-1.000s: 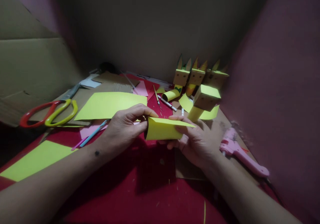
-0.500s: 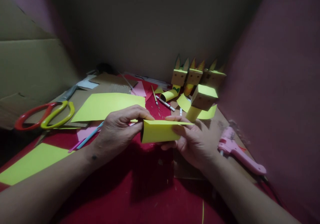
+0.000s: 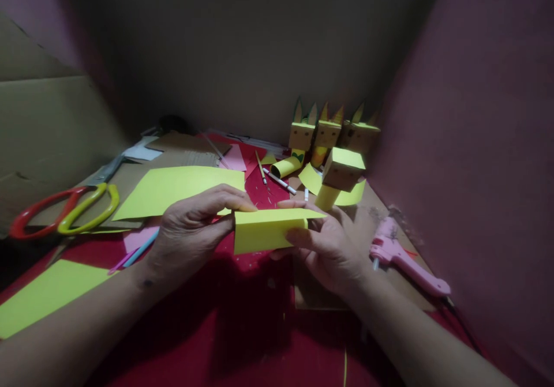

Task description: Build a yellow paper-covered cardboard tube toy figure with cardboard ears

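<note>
A folded piece of yellow paper (image 3: pixel 264 234) is held up over the red table, between both hands. My left hand (image 3: pixel 194 222) pinches its left end, thumb and fingers closed at the upper corner. On the other side my right hand (image 3: pixel 322 243) grips the right end, thumb on the front face and fingers behind. The paper's upper flap sticks out past the thumb on the right. Just behind my right hand stands a cardboard box head (image 3: pixel 343 171) with a yellow top on a yellow paper tube (image 3: pixel 328 197).
Scissors (image 3: pixel 86 205) with red and yellow handles lie at left, near a yellow sheet (image 3: pixel 186 188). A pink glue gun (image 3: pixel 402 257) rests on cardboard at right. Several box-headed figures (image 3: pixel 328 133) with pointed ears stand at the back, near a brush (image 3: pixel 261 168).
The whole view has shifted, so most things sit slightly further left. Both hands keep their hold on the yellow paper, and its right edge now shows beside my right thumb.
</note>
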